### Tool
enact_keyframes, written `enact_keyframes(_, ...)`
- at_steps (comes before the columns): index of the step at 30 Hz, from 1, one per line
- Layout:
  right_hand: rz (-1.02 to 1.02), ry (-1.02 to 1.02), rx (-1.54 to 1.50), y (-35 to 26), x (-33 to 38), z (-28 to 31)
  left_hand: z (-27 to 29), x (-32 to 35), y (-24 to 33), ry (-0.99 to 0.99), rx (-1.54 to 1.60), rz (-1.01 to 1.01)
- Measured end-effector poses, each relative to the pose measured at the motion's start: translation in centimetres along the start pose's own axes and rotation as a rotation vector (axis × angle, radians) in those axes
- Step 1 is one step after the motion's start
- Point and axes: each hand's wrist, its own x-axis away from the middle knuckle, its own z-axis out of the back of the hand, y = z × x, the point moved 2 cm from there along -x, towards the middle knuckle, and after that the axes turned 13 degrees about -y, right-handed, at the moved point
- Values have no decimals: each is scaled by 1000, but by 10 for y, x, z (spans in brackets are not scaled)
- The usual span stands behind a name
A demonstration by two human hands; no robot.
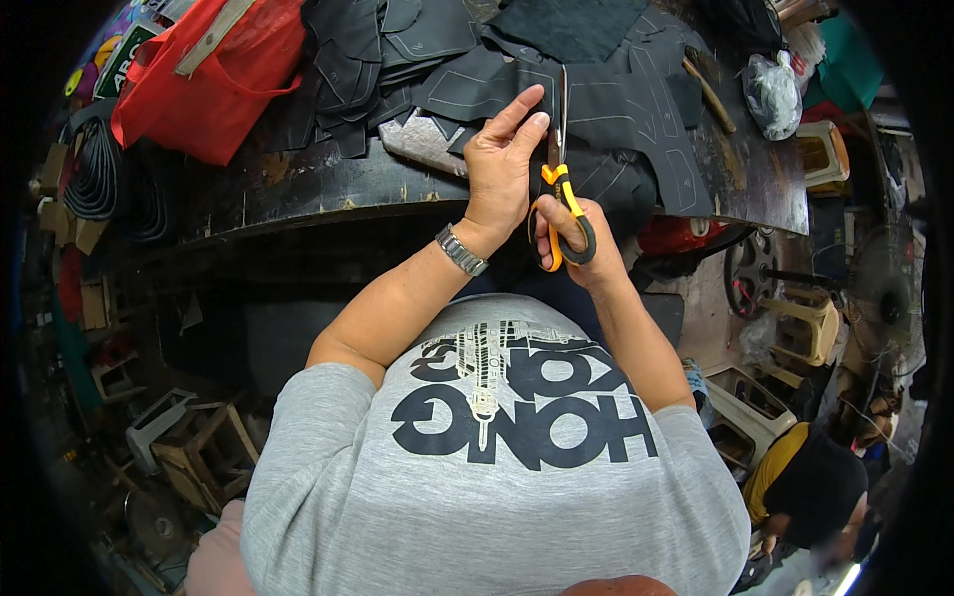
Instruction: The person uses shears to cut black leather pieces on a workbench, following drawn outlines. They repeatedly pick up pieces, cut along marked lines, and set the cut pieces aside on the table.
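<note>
My right hand [581, 238] grips scissors [562, 199] with yellow-orange and black handles, thumb through one loop. Their blades point away from me and look nearly closed, over a black leather-like sheet [636, 119] marked with pale outlines. Just left of the blades is my left hand [497, 174], index finger and thumb stretched out and apart, with nothing visible between them. A metal-banded watch is on that wrist. Part of the black sheet droops over the table's near edge. Left of my left hand lies a worn grey slab [422, 144].
Stacked black cut pieces [397, 45] cover the table [298, 204] at the back. A red bag [214, 79] stands at the left, a stick [709, 94] and a clear plastic bag [773, 94] at the right. Stools [800, 323] and another person [810, 487] are behind on the right.
</note>
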Motion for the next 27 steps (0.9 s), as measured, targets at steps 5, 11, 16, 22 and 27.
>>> enact_keyframes(5,52,-1,-32,-9,-8,5,0,2,0,-38,5,62)
enact_keyframes(11,14,101,-3,-4,-8,5,0,-4,6,-113,-90,-5)
enact_keyframes(16,28,176,-128,-15,-8,25,0,-10,15,-252,-128,-38)
enact_keyframes(22,205,140,-306,-50,-22,66,20,-24,30,-178,-73,-81)
enact_keyframes(27,315,306,-292,-75,-53,107,24,-22,32,-224,-257,-90)
